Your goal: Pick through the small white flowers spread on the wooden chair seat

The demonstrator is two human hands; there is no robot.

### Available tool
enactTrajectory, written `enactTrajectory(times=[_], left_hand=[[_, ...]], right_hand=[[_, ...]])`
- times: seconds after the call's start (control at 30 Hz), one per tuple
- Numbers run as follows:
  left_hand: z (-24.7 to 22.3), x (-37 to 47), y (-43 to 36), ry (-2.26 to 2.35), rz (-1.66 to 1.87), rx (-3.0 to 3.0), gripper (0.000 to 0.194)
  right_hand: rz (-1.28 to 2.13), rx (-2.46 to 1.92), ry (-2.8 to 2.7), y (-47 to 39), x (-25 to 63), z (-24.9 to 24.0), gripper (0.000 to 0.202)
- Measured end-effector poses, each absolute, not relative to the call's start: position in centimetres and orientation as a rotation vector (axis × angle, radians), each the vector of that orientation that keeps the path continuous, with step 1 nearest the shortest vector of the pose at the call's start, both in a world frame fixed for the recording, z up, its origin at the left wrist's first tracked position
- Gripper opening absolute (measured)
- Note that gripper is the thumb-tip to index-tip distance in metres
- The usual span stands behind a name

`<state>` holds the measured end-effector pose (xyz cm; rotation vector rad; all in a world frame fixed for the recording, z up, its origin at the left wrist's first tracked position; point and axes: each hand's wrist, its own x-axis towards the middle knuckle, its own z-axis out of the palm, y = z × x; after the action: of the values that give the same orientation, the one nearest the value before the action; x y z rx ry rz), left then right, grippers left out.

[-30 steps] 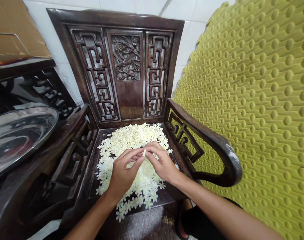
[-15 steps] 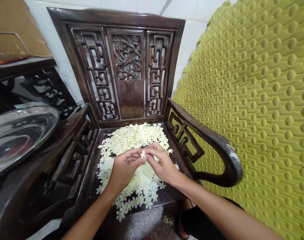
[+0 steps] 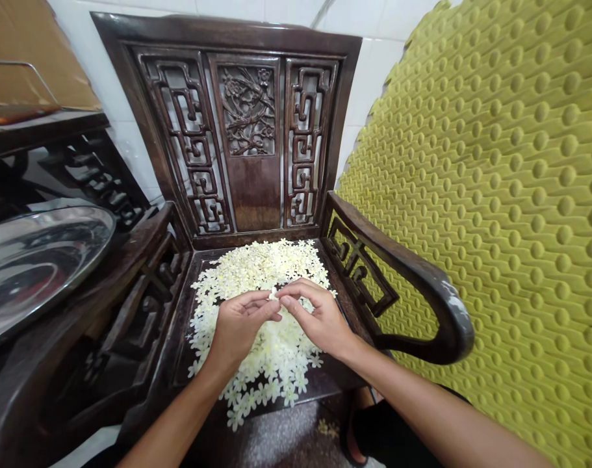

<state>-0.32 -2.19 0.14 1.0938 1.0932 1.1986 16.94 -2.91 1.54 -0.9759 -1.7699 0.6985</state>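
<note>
A small white flower piece (image 3: 273, 294) is pinched between the thumb and fingers of my left hand (image 3: 240, 323). My right hand (image 3: 322, 318) is right beside it, thumb and forefinger brought close at the flower piece; whether they hold anything is too small to tell. Both hands are above a spread of pale yellow-white flowers (image 3: 266, 266) lying on the seat of a dark carved wooden chair (image 3: 254, 188). The flowers reach the front edge of the seat.
A shiny metal tray (image 3: 76, 240) is at the left by the chair's left armrest. The right armrest (image 3: 422, 286) curves beside my right forearm, in front of a yellow-green studded mat (image 3: 500, 195). A few flowers (image 3: 328, 428) lie on the floor.
My hands have shifted slightly and their fingertips are a little further apart. The flower piece has moved slightly left and up with my left fingertips.
</note>
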Motion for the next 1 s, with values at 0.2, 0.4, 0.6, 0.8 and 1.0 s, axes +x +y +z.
enactTrajectory(times=[0.2,0.4,0.6,0.8,1.0], left_hand=[[0.02,-0.42,-2.34,1.150,1.223,1.289,0.016],[0.02,-0.44,-2.42,1.150,1.220,1.300,0.015],[0.10,-0.42,-2.45,1.145,1.225,1.303,0.015],[-0.02,-0.26,-2.32,1.104,1.215,1.279,0.017],[0.06,-0.43,-2.28,1.120,1.234,1.311,0.016]], right_hand=[[0.691,-0.982,-1.788,-2.79,16.89,1.22,0.010],[0.710,-0.965,-1.789,-2.60,16.99,0.79,0.011],[0.713,-0.935,-1.793,-2.48,16.97,0.96,0.012],[0.688,-0.972,-1.793,-2.62,17.00,1.12,0.011],[0.725,-0.932,-1.806,-2.61,17.17,1.19,0.014]])
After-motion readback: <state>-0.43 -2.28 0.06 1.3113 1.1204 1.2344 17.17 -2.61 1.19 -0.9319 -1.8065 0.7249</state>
